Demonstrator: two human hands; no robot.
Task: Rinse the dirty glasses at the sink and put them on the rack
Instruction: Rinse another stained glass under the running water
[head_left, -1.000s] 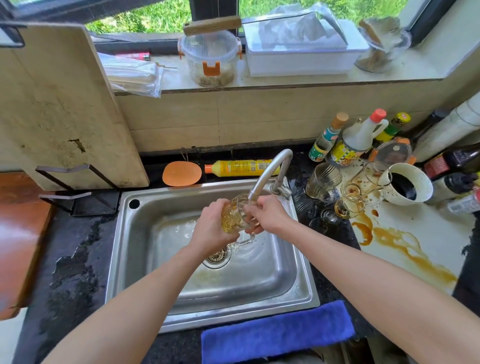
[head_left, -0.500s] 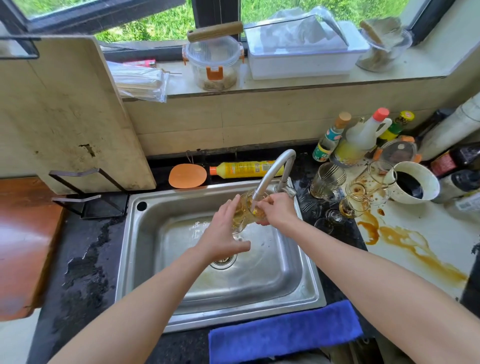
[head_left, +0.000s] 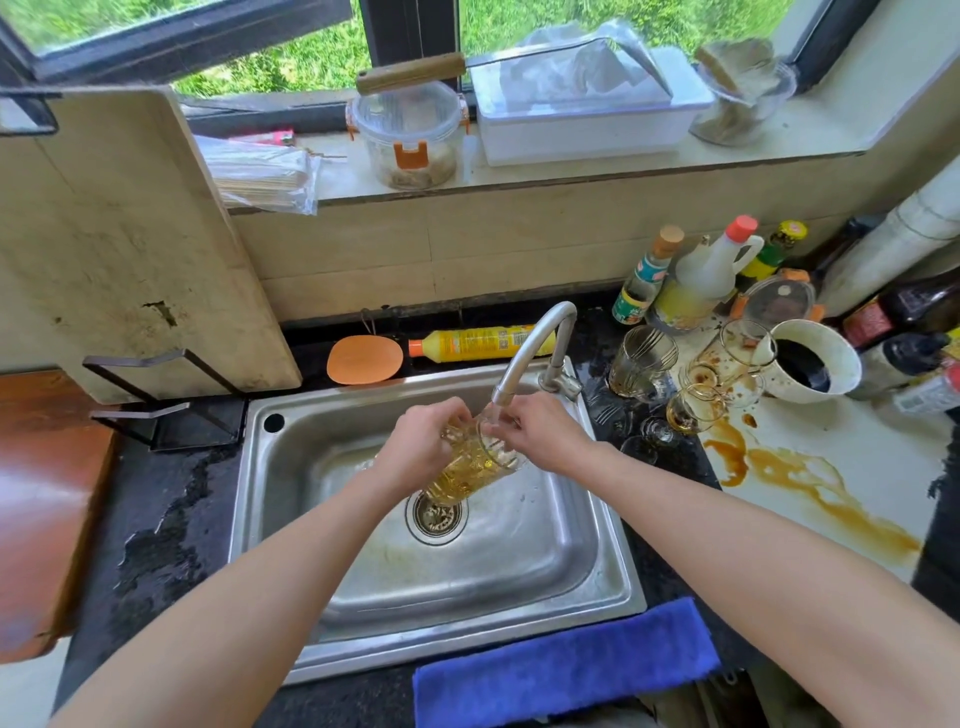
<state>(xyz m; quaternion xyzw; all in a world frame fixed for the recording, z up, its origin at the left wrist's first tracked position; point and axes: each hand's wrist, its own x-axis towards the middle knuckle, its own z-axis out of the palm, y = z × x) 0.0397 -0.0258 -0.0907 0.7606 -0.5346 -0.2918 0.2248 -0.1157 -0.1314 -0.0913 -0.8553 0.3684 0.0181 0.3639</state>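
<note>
Dark worktop (head_left: 171, 525) is surrounding a steel sink (head_left: 571, 561) where both hands are holding a patterned glass (head_left: 470, 462) tilted over the drain, its mouth under the running tap (head_left: 524, 358). Wet glass could slip and strike the basin, since the left hand (head_left: 418, 449) has its fingers clamped round the body while the right hand (head_left: 543, 439) is pinching the rim. Amber liquid is tinting the glass, so it looks not yet clean.
</note>
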